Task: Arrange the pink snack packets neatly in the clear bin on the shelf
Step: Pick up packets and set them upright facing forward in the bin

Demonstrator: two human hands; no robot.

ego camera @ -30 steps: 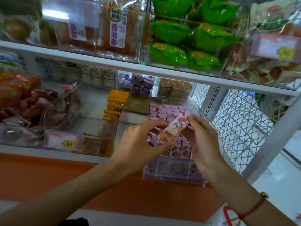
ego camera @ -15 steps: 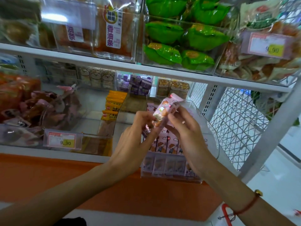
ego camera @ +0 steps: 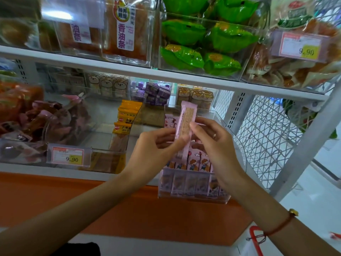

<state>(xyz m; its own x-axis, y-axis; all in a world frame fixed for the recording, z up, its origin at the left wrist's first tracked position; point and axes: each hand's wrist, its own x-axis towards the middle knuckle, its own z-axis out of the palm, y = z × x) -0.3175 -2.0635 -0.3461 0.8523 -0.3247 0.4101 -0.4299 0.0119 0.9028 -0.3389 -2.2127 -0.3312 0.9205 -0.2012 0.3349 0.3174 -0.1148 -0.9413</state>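
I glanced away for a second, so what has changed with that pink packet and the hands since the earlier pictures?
The packet has been lifted and turned: a second ago it lay slanted, cartoon side showing, low over the bin; now it stands nearly upright, its printed back showing. Both the left hand and the right hand kept their hold on it and rose with it. The bin's standing packets and the shelf goods look unchanged.

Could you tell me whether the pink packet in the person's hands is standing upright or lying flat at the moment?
Upright: the pink packet stands on end above the clear bin, pinched between the left hand and right hand.
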